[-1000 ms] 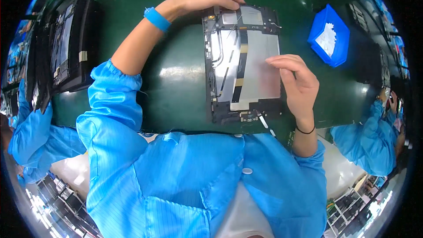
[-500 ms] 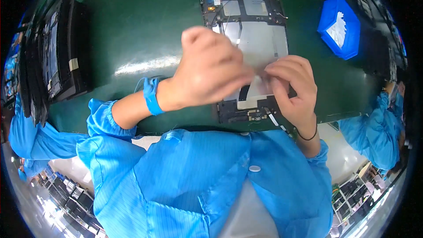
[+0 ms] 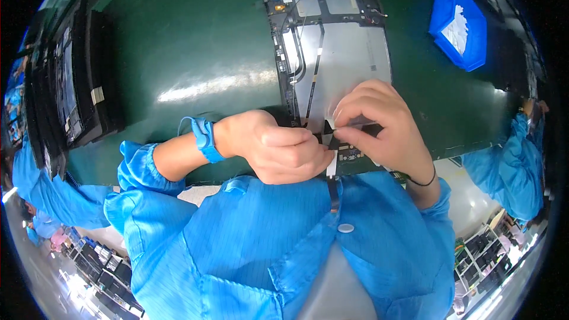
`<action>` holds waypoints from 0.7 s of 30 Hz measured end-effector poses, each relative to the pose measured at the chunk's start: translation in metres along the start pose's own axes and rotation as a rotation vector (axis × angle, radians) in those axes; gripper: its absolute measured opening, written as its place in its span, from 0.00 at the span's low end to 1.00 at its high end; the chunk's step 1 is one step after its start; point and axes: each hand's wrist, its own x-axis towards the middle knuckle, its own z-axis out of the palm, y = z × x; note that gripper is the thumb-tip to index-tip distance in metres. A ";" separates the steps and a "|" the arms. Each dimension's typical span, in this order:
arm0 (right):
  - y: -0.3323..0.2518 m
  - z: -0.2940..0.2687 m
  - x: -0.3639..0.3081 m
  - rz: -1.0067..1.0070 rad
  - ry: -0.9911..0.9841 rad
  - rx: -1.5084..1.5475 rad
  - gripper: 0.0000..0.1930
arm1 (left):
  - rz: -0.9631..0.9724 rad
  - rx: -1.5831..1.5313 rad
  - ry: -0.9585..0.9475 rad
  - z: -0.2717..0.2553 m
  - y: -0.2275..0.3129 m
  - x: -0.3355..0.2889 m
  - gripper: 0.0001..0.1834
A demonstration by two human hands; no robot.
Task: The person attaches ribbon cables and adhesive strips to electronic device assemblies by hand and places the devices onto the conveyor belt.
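Green table (image 3: 195, 53): taking up most of the view, its near edge running against the worker's blue smock (image 3: 249, 249). Dark trays (image 3: 71, 89): standing stacked at the table's left end, well apart from the hands. Opened tablet (image 3: 338, 53): lying flat at the table's middle, back upward, its grey metal plate and black frame showing, thin cables running down its left half, its near edge reaching the table edge. Blue bin (image 3: 459, 24): sitting to the right of the tablet, holding pale small parts, apart from it. Co-worker's blue sleeve (image 3: 510, 154): showing at the right rim, beyond the table edge. Left hand (image 3: 278, 148): resting at the tablet's lower left corner, fingers curling shut, thumb and forefinger tips meeting at a small dark part beside the right hand; whether they are pinching it, one cannot tell. Right hand (image 3: 385, 124): lying over the tablet's lower edge, fingers bending inward and pinching a white strip (image 3: 347, 121) against the plate. Blue wrist strap (image 3: 204, 136): circling the left wrist, a thin cord leading off it. Black band (image 3: 424, 181): circling the right wrist.
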 end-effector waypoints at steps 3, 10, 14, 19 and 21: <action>0.005 0.000 0.003 -0.028 -0.043 0.050 0.06 | 0.056 -0.005 0.039 0.001 -0.001 0.000 0.09; 0.018 -0.013 0.016 0.069 0.327 -0.367 0.04 | -0.031 -0.295 -0.079 -0.010 -0.006 0.012 0.05; 0.049 -0.081 0.021 0.181 0.809 -0.555 0.07 | -0.497 -0.277 -0.123 -0.006 -0.006 0.018 0.03; 0.088 -0.140 0.004 0.263 0.847 -1.088 0.11 | -1.110 -0.270 -0.138 0.014 -0.027 0.024 0.08; 0.091 -0.134 0.000 0.213 0.791 -1.209 0.11 | -1.107 -0.241 -0.148 0.018 -0.027 0.021 0.08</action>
